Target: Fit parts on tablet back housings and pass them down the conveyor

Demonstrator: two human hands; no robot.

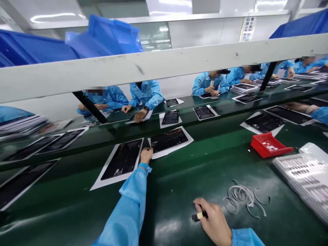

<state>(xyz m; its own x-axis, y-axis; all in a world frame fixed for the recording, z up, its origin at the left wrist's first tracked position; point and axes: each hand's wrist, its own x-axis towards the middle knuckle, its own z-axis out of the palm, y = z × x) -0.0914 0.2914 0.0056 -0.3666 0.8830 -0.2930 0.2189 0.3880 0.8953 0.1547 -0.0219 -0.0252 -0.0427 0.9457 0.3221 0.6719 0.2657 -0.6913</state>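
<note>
My left hand [146, 155] reaches forward with its fingers closed at the left edge of a black tablet panel [169, 139] lying on a white sheet [188, 134]. Which layer the fingers pinch, panel or sheet, is hard to see. Just left of the hand lies a second black panel [123, 160] on its own white sheet [98, 183]. Low in the view, my right hand [215, 218] is curled around a small black tool with a yellow band [199, 216], close above the green bench. Part of that tool is hidden by the fingers.
Loose pale curved strips [243, 196] lie right of my right hand. Behind them are a red tray [269, 145] with small white pieces and a stack of clear sheets [304, 171]. A white shelf beam [159, 66] with blue bins [112, 36] crosses above. Co-workers sit opposite.
</note>
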